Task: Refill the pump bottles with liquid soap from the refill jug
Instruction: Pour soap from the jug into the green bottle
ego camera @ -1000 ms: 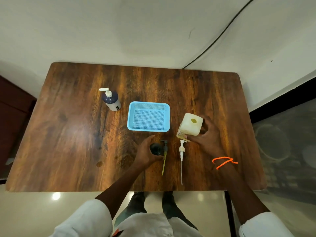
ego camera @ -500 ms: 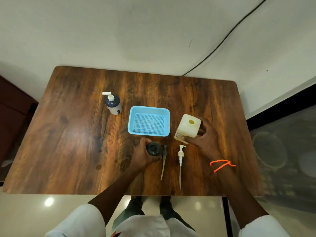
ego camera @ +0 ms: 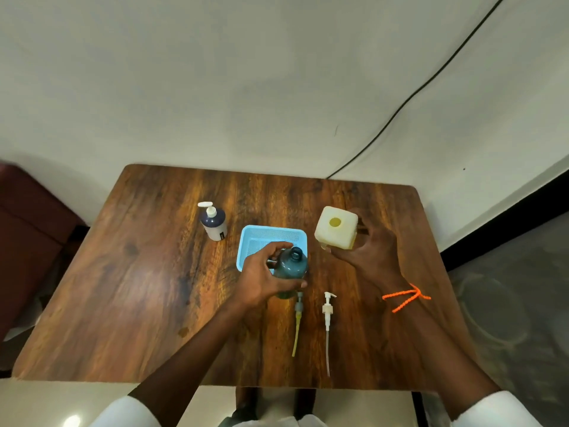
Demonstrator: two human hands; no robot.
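Observation:
My left hand (ego camera: 261, 275) grips a dark teal bottle (ego camera: 291, 266) with its neck open, held over the near edge of the light blue basket (ego camera: 261, 238). A cream square refill jug (ego camera: 336, 228), its round mouth open on top, is held up in my right hand (ego camera: 366, 251). Two pump heads with long tubes lie on the table near me: a grey one with a yellowish tube (ego camera: 297, 322) and a white one (ego camera: 328, 318). A dark bottle with a white pump (ego camera: 213, 222) stands at the back left.
The wooden table (ego camera: 123, 288) stands against a pale wall, with a black cable (ego camera: 400, 106) running down to its far edge. A dark red seat (ego camera: 27, 229) is at the left. An orange band (ego camera: 405, 297) is on my right wrist.
Both hands have lifted their loads: the teal bottle rose off the table toward the basket, and the jug rose and moved away from me. The camera view tilted upward.

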